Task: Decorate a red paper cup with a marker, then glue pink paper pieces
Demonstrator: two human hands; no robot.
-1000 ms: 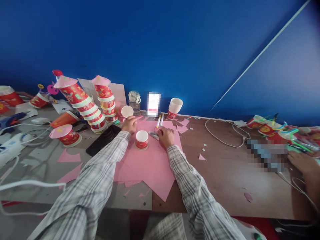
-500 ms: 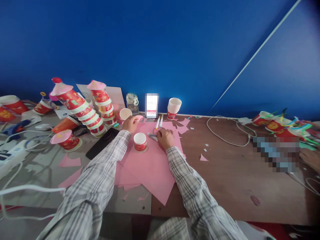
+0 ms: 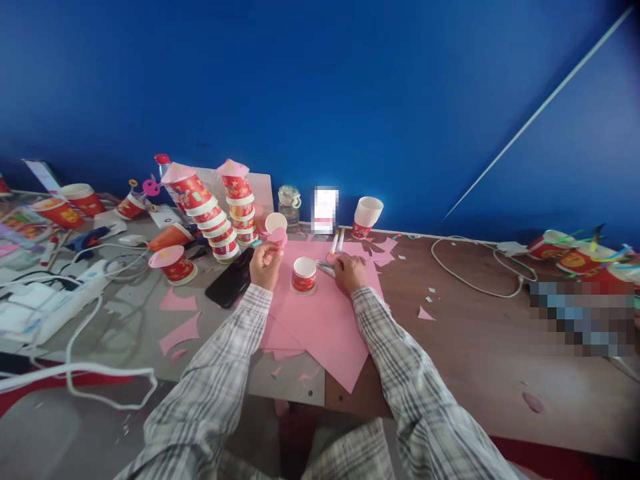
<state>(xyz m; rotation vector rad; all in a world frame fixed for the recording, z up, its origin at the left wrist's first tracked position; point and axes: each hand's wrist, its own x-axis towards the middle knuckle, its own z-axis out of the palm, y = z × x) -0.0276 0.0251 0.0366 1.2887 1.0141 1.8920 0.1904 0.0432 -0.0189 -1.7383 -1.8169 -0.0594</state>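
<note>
My left hand point(image 3: 266, 264) pinches a small rounded piece of pink paper point(image 3: 278, 236), raised in front of a tilted white-mouthed cup point(image 3: 276, 223). The fingers of my right hand point(image 3: 351, 271) are curled over the handle end of a pair of scissors point(image 3: 327, 268). The blades point left, and the handles are mostly hidden. Between my hands a short red paper cup point(image 3: 304, 276) stands upright, its white mouth up. Under it lie large pink paper sheets point(image 3: 320, 327). Two white pens or markers point(image 3: 337, 241) lie just beyond my right hand.
Stacked red cups point(image 3: 205, 213) with pink cone tops lean at the left, near a black phone point(image 3: 227, 280). A glass jar point(image 3: 289, 207), a lit screen point(image 3: 326, 210) and another cup stack point(image 3: 367, 217) line the wall. White cables point(image 3: 475, 287) and decorated cups point(image 3: 555, 245) are at right.
The view has swung left, shifting everything rightward in the picture. My left hand has drawn back and left from the tilted cup, lifting the pink paper piece. My right hand stays at the scissors.
</note>
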